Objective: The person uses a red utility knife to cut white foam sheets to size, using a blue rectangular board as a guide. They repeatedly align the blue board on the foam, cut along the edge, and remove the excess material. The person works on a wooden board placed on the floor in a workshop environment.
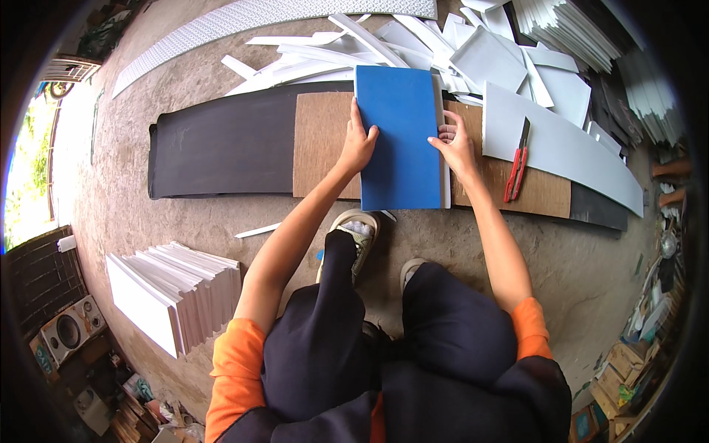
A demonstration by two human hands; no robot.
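Note:
A flat blue rectangular board (399,148) stands out in front of me, long side pointing away. Along its right edge shows a strip of a white sheet (446,177) lying against its underside. My left hand (359,144) grips the board's left edge, thumb on the blue face. At the right edge, my right hand (455,144) has its thumb on the blue face and its fingers bent at the side. Under the board is a brown wooden plank (323,148). A red utility knife (517,166) with its blade out lies to the right of my right hand.
Black sheet material (221,144) extends under the plank. A large white sheet (554,148) lies at right, and white offcuts (317,63) are heaped beyond. Stacked white boards (177,295) stand on the floor at left. A speaker (70,328) sits at far left.

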